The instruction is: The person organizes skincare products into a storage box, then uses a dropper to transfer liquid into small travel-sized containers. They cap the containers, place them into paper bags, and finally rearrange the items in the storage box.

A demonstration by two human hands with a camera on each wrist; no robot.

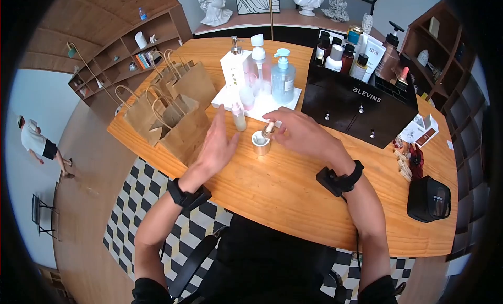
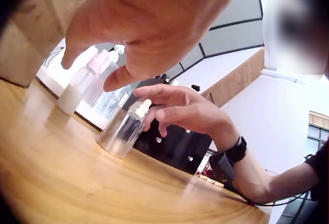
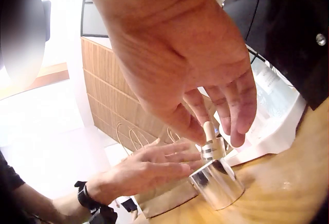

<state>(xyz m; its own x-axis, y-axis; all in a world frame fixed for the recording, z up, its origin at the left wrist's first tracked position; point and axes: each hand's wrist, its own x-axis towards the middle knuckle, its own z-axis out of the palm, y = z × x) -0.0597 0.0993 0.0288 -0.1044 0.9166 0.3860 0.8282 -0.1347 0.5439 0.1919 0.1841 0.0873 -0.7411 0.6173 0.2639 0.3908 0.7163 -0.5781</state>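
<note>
A silver dropper bottle (image 1: 261,148) with a pale bulb stands upright on the wooden table (image 1: 293,183). My right hand (image 1: 303,133) is bent over its top, thumb and fingers spread loosely about the dropper cap (image 2: 140,110). In the right wrist view the thumb tip overlaps the pale bulb (image 3: 207,130). My left hand (image 1: 214,147) stays to the left of the bottle, palm turned inward and fingers extended, holding nothing. Close beyond its fingertips stands a small frosted bottle (image 1: 238,118) with a pink cap, also visible in the left wrist view.
Behind, a white tray (image 1: 222,99) carries several pump bottles. Brown paper bags (image 1: 183,131) stand left. A black cosmetics organizer (image 1: 340,107) full of bottles is at right, with a small box (image 1: 422,130), dark red items (image 1: 415,160) and a black pouch (image 1: 427,199). One person (image 1: 42,141) walks far left.
</note>
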